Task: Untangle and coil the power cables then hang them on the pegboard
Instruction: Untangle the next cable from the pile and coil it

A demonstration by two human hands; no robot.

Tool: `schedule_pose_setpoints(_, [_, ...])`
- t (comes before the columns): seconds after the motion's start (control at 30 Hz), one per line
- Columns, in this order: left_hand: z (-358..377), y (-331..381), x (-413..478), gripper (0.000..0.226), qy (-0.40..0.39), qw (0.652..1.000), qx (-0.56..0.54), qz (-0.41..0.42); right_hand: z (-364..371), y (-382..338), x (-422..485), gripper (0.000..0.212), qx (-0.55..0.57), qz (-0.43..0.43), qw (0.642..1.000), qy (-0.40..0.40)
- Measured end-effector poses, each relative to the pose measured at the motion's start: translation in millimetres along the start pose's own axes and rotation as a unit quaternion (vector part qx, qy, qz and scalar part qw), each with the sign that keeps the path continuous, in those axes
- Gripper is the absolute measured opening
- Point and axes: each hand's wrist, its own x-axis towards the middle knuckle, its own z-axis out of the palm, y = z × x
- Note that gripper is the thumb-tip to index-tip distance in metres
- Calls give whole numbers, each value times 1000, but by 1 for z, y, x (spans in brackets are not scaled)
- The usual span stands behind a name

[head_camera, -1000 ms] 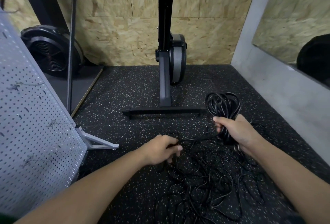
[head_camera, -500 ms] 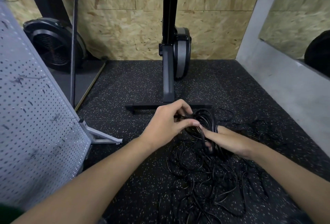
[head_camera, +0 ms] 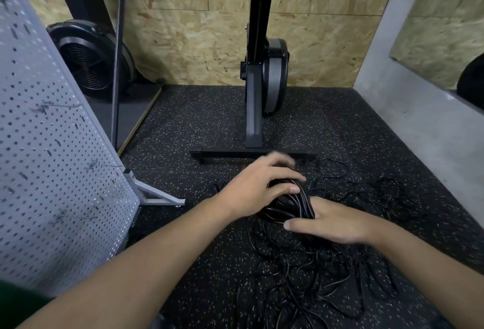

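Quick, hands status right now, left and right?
Left hand: fingers curled over the coiled cable, gripping it.
Right hand: holds the same coiled cable, looped over its fingers.

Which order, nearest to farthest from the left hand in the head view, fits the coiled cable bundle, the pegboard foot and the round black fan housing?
1. coiled cable bundle, under the left hand's fingers.
2. pegboard foot, on the floor to its left.
3. round black fan housing, far back left by the wall.
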Motion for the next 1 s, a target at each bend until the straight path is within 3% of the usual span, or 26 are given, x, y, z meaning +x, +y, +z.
schedule_pose_setpoints(0.13, [-2, -5, 0, 22, -37, 996, -51, -67, -2, 1, -5, 40, 8, -4, 1000, 13])
schedule_pose_setpoints(0.27, [-1, -7, 3, 25, -7, 991, -53, -123, -4, -1, -7, 67, -36, 33, 997, 64])
schedule_pose_setpoints(0.43, [3, -9, 0, 33, -7, 984, -69, -166, -5, -2, -17, 39, -136, 2, 989, 62])
schedule_pose_setpoints(0.67, [-6, -13, -14, 59, -17, 941, -243, -234, -20, -1, -26, 24, -41, -47, 991, 118])
schedule_pose_setpoints(0.77, [-4, -17, -16, 52, -10, 935, -238, -264, -27, 4, -23, 22, 30, -29, 983, 176])
schedule_pose_setpoints(0.83, [-3, -16, -15, 39, -3, 933, -234, -275, -27, 9, -20, 33, 58, -14, 975, 214])
schedule_pose_setpoints(0.93, [8, -8, -12, 29, 25, 917, -273, -290, -18, 13, -8, 79, 61, 31, 966, 249])
schedule_pose_setpoints(1.0, [20, 0, -7, 25, 53, 898, -313, -304, -11, 15, 3, 74, 70, 52, 953, 291])
